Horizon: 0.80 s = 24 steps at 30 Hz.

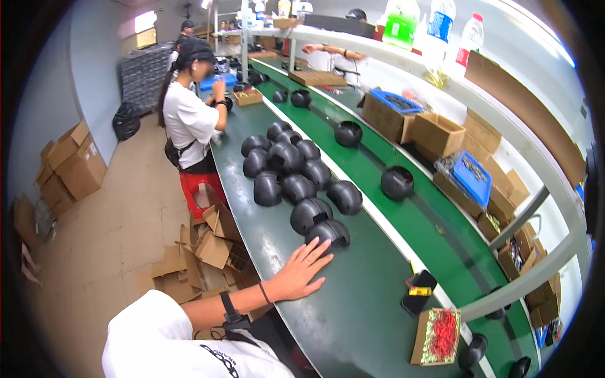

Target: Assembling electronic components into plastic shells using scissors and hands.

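My left hand (301, 272) reaches in from the lower left, palm down, with its fingers spread. Its fingertips touch the near side of a black dome-shaped plastic housing (334, 232), which has a notch in its rim. That housing is the closest of a pile of similar black housings (285, 157) heaped along the dark green worktable (372, 302). Nothing is gripped in the hand; its thumb lies on the tabletop. My right hand is out of the picture.
Several black housings, one a round shell (397, 183), sit on the green conveyor belt (435, 230). A box of small red parts (441, 337) and a black phone-like device (419, 293) lie at right. A co-worker (192, 113) works farther along the table. Torn cardboard (214, 246) litters the floor.
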{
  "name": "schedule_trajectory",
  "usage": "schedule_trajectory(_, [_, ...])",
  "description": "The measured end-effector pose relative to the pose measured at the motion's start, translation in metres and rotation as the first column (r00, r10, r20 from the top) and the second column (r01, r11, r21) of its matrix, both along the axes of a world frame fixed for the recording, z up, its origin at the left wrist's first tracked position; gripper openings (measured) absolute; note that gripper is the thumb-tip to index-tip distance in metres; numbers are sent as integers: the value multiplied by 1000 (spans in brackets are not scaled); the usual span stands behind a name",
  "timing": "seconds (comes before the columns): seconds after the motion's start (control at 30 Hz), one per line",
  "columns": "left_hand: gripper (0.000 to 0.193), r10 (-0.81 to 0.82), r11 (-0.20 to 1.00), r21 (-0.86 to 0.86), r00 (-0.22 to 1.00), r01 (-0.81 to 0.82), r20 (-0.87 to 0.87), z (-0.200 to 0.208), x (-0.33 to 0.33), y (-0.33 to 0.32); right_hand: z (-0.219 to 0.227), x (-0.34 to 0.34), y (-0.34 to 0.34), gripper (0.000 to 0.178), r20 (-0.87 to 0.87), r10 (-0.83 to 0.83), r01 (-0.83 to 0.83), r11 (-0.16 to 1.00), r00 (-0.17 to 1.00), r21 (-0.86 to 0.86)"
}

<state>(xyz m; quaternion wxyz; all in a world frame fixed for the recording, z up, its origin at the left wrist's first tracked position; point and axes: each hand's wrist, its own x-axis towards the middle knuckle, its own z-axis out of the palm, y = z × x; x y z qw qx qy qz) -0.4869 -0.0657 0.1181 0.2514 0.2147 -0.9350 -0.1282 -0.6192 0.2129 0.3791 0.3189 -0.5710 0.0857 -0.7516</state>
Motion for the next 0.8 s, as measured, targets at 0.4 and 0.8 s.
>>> schedule_trajectory(0.4, [62, 9, 1000, 24, 1000, -8, -5, 2, -3, -3, -4, -63, -2, 27, 28, 183, -185, 973, 983, 141])
schedule_trajectory(0.8, [64, 6, 1000, 4, 1000, -6, -21, -4, 0, -2, 6, -40, -22, 31, 228, 219, -287, 900, 949, 329])
